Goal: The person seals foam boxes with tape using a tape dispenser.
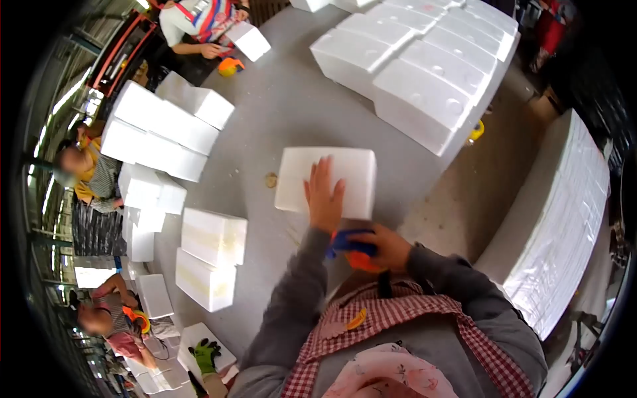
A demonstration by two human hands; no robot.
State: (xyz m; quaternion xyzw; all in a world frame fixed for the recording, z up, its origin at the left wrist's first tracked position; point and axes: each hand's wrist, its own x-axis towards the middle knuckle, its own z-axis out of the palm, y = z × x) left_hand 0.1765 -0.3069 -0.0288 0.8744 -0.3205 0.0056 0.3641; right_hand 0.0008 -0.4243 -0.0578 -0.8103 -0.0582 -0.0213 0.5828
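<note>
The smooth white foam box (pixel 358 174), a matte block with softly rounded edges, lies on the gray tabletop (pixel 255 139). The left hand (pixel 324 199) rests flat on it, thumb spread; the right hand (pixel 391 247) has its grip closed around a blue-and-orange tape dispenser (pixel 355 244).

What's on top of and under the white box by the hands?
The left hand lies on the white box, fingers spread, hiding part of its top; nothing else shows there. Below is the grey table; the box's underside and the spot beneath are covered.
</note>
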